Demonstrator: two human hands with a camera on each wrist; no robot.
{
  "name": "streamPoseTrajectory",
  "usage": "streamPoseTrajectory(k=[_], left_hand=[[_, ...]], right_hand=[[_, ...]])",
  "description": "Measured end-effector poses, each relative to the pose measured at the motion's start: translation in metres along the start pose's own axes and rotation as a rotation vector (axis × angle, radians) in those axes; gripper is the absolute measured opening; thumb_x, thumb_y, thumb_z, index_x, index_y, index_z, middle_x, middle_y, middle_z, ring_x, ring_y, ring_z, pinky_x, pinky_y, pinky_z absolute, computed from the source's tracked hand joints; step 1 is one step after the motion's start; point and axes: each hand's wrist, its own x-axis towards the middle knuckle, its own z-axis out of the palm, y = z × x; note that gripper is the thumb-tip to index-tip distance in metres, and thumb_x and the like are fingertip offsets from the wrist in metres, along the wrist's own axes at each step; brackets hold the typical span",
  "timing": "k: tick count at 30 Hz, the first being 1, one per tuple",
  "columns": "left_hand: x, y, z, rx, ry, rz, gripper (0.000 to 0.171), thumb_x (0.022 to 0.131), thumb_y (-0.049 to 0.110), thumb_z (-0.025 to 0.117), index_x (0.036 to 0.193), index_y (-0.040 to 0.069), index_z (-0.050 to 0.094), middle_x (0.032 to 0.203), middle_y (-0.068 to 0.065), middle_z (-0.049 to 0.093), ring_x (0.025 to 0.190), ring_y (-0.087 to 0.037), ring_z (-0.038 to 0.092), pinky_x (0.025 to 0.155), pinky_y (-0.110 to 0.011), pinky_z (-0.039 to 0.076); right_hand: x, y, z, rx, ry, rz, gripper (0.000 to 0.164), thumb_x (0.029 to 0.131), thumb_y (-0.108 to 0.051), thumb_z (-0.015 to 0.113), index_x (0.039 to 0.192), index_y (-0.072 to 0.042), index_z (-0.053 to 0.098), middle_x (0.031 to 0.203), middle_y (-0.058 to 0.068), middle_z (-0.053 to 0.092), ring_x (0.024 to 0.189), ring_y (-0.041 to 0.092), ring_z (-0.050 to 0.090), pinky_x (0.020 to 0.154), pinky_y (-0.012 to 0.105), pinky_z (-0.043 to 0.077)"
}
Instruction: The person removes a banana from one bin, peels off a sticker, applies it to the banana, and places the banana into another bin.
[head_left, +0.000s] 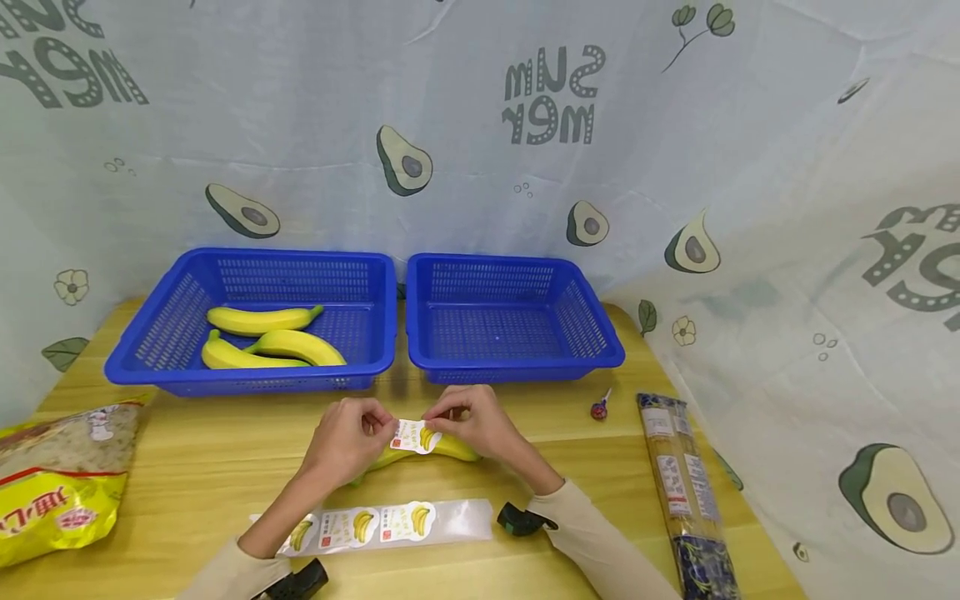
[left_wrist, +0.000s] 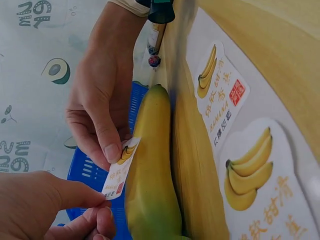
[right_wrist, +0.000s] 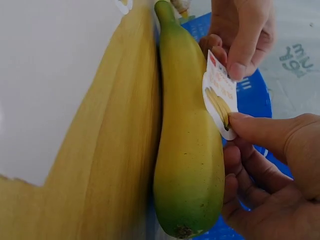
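Between both hands is a white banana sticker (head_left: 415, 436), printed with bananas and lettering. My left hand (head_left: 347, 439) pinches one end of it between thumb and finger. The other end is pinched by my right hand (head_left: 477, 423). Directly beneath lies a yellow banana (right_wrist: 187, 120) with green ends, flat on the table. In the right wrist view the sticker's edge meets the banana's skin; whether it sticks there I cannot tell. Nearer to me, a backing strip (head_left: 459, 521) carries several more stickers (left_wrist: 250, 170), partly behind the left forearm.
A blue basket (head_left: 251, 382) at back left holds several bananas (head_left: 262, 320); another blue basket (head_left: 517, 369) stands beside it. A lollipop (head_left: 600, 408) and long noodle packs (head_left: 678, 483) lie at right. At the left edge sits a yellow food bag (head_left: 63, 475).
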Motion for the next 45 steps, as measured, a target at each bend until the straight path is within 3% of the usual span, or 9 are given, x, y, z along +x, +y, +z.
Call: streamPoseTrajectory(k=[5, 14, 22, 29, 34, 38, 45], left_hand=[[-0.001, -0.004, 0.002, -0.008, -0.024, -0.009, 0.013, 0.090, 0.003, 0.078, 0.079, 0.010, 0.077, 0.070, 0.005, 0.065, 0.066, -0.010, 0.056, 0.061, -0.024, 0.047], [-0.001, -0.006, 0.009, -0.002, 0.002, 0.025, 0.016, 0.088, 0.002, 0.075, 0.076, 0.011, 0.071, 0.067, 0.005, 0.060, 0.063, -0.009, 0.053, 0.059, -0.024, 0.045], [-0.002, -0.010, 0.014, -0.057, 0.013, 0.083, 0.018, 0.088, -0.003, 0.078, 0.082, 0.010, 0.068, 0.068, 0.004, 0.055, 0.061, -0.008, 0.048, 0.058, -0.022, 0.040], [-0.005, -0.014, 0.014, -0.073, 0.050, 0.184, 0.020, 0.087, -0.008, 0.080, 0.087, 0.013, 0.080, 0.070, 0.008, 0.057, 0.062, -0.005, 0.046, 0.058, -0.022, 0.041], [-0.007, -0.018, 0.014, -0.072, 0.024, 0.179, 0.013, 0.087, 0.000, 0.086, 0.089, 0.012, 0.083, 0.072, 0.006, 0.055, 0.065, -0.007, 0.047, 0.060, -0.023, 0.042], [-0.010, -0.023, 0.015, -0.077, -0.017, 0.172, 0.006, 0.089, 0.007, 0.089, 0.091, 0.009, 0.084, 0.076, 0.006, 0.058, 0.068, -0.009, 0.051, 0.061, -0.022, 0.046], [-0.015, -0.025, 0.019, -0.079, -0.031, 0.278, 0.010, 0.088, 0.009, 0.090, 0.096, 0.010, 0.084, 0.086, 0.008, 0.066, 0.075, -0.010, 0.058, 0.065, -0.026, 0.054]], right_hand=[[0.000, 0.000, 0.001, 0.020, -0.005, 0.016, 0.006, 0.091, 0.005, 0.083, 0.093, -0.001, 0.084, 0.088, 0.009, 0.078, 0.073, 0.004, 0.060, 0.063, 0.025, 0.056], [0.000, 0.004, 0.002, 0.012, -0.015, 0.029, 0.007, 0.092, 0.005, 0.082, 0.096, 0.000, 0.084, 0.091, 0.010, 0.078, 0.079, 0.011, 0.068, 0.071, 0.032, 0.065], [-0.003, 0.008, 0.001, -0.056, -0.022, -0.103, 0.010, 0.092, 0.007, 0.082, 0.097, -0.001, 0.084, 0.093, 0.008, 0.076, 0.075, 0.006, 0.060, 0.063, 0.026, 0.058], [-0.004, 0.010, -0.002, -0.091, -0.117, -0.164, 0.012, 0.094, 0.006, 0.079, 0.102, -0.001, 0.085, 0.099, 0.011, 0.075, 0.078, 0.005, 0.061, 0.063, 0.025, 0.058], [-0.006, 0.007, -0.005, -0.135, -0.195, -0.158, 0.011, 0.096, -0.002, 0.080, 0.106, -0.002, 0.085, 0.105, 0.008, 0.074, 0.081, 0.006, 0.062, 0.065, 0.025, 0.058], [-0.007, 0.005, -0.004, -0.172, -0.248, -0.176, 0.015, 0.097, -0.009, 0.082, 0.110, -0.002, 0.084, 0.109, 0.008, 0.075, 0.091, 0.010, 0.066, 0.072, 0.027, 0.060], [-0.009, 0.002, -0.003, -0.206, -0.272, -0.170, 0.020, 0.097, -0.012, 0.083, 0.114, -0.003, 0.084, 0.111, 0.008, 0.076, 0.102, 0.016, 0.070, 0.088, 0.025, 0.059]])
